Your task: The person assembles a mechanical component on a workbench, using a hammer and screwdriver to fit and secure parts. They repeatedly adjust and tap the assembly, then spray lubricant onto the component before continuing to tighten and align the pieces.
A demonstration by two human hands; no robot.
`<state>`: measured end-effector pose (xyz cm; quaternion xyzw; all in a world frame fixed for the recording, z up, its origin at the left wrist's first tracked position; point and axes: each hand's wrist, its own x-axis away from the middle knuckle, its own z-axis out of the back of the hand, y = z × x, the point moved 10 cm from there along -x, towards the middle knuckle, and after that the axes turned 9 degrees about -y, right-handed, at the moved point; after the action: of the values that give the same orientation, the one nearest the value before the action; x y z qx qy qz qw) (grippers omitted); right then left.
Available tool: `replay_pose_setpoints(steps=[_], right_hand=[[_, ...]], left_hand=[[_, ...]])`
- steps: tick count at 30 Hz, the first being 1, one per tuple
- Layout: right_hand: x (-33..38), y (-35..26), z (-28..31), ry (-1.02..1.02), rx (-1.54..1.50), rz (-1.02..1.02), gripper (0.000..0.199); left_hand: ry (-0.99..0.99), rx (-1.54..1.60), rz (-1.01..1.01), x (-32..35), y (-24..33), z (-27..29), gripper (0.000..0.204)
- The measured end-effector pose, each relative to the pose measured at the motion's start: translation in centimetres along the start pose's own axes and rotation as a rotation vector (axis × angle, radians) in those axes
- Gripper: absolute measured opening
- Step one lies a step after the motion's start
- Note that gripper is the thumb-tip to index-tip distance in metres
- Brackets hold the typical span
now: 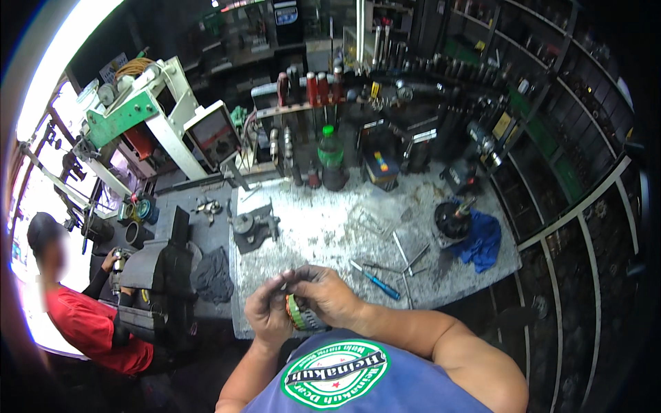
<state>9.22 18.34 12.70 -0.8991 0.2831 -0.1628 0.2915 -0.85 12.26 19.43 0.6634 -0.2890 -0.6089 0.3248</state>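
Note:
Close to my chest, above the near edge of the workbench (310,234), both hands are closed around a small round part (296,313) with a green and copper-orange rim and a greyish ribbed side. My left hand (267,311) grips it from the left. Bent over its top and right is my right hand (327,294), with the fingertips of both hands meeting. Fingers cover much of the part, so its exact kind does not show. To the right of my hands lie a blue-handled screwdriver (382,286) and several thin metal rods or wrenches (407,260).
A blue rag (485,241) and a dark round part (452,220) lie at the bench's right. Back left sits a dark metal fixture (253,227). Behind stand a green-capped bottle (330,155) and red-handled tools (313,89). A co-worker in a red shirt (89,327) works at left.

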Motion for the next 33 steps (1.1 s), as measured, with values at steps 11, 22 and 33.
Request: replay_pose_setpoints(steps=[11, 22, 33], right_hand=[[5.4, -9.9, 2.7, 0.08, 1.548, 0.494, 0.05], [8.7, 2.4, 16.0, 0.205, 1.446, -0.141, 0.095], [8.5, 4.0, 15.1, 0.296, 1.28, 0.093, 0.037]], left_hand=[[0.217, -0.004, 0.586, 6.2, -7.0, 9.2, 0.031], [-0.027, 0.633, 1.271, 17.7, -21.4, -0.7, 0.033], [-0.311, 0.844, 1.515, 15.5, -21.6, -4.3, 0.043]])
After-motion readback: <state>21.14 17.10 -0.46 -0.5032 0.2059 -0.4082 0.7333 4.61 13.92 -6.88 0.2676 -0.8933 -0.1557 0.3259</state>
